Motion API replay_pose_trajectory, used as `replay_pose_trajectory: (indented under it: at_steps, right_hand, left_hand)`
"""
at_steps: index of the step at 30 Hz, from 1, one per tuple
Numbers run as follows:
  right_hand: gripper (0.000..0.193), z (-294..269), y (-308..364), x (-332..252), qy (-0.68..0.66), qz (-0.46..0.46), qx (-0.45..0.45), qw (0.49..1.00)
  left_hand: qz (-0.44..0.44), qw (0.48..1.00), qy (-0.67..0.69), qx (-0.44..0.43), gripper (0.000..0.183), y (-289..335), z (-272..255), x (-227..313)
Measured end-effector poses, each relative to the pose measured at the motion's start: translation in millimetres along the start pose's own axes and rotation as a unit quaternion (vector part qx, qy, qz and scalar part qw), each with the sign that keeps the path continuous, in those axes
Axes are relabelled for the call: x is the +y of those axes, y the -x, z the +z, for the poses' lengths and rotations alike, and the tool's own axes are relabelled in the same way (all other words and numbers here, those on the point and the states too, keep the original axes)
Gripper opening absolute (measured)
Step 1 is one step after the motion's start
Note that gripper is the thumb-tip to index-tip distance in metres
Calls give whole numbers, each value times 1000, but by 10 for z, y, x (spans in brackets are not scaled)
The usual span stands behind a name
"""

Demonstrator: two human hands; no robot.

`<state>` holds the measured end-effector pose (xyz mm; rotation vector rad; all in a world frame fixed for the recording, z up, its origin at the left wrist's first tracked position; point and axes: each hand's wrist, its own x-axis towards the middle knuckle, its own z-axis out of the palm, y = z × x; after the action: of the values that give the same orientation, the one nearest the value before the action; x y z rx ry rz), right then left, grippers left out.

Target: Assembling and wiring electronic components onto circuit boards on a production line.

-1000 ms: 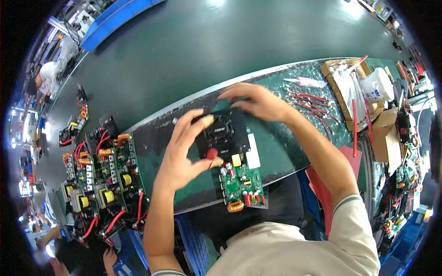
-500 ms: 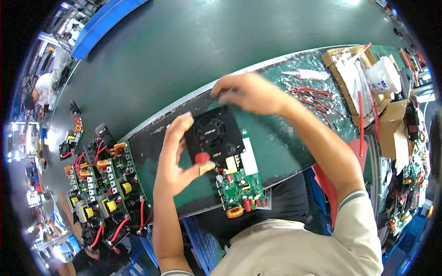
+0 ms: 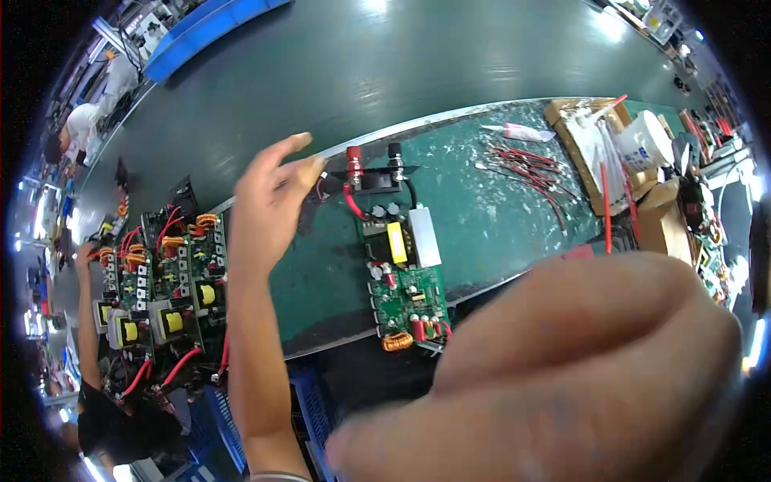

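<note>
A green circuit board (image 3: 408,291) lies on the bench in front of me, carrying a white block, a yellow transformer and a copper coil. At its far end the black fan panel (image 3: 377,183) stands on edge, with a red and a black terminal post pointing away. One thick red wire and one black wire join panel and board. Just left of the panel is my left hand (image 3: 269,197), thumb and forefinger apart, fingertips close to a thin wire. My right hand (image 3: 562,369) looms large and blurred at the lower right; its fingers look curled, but whether they hold anything is unclear.
Several similar boards (image 3: 165,281) stand to the left, with another person's arm (image 3: 88,321) beyond them. Red and black wires (image 3: 530,173), a glue tube (image 3: 518,132), a cardboard box (image 3: 590,153) and a white tub (image 3: 645,140) are at right.
The fan panel has gone from lying face up to standing on edge, and my left hand has come off it. My right hand has swung back from the far side, close to the camera.
</note>
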<state>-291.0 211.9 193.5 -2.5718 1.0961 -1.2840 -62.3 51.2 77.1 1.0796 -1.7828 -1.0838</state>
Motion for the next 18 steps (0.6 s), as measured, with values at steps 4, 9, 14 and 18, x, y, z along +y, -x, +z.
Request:
replay_pose_trajectory:
  at_steps: [4,9,14,18]
  right_hand:
    - [10,-65,89,-231,-23,5,45,999]
    - [6,277,99,-293,-132,63,33,989]
    - [39,115,555,-303,-130,173,-86,973]
    - [45,321,827,-320,-141,239,-100,956]
  left_hand:
    - [285,933,-215,40,34,356,-421,794]
    - [110,936,-299,-150,11,1277,-531,2211]
    - [163,948,-270,-33,11,1437,-456,2296]
    - [251,931,-264,4,11,1515,-488,2148]
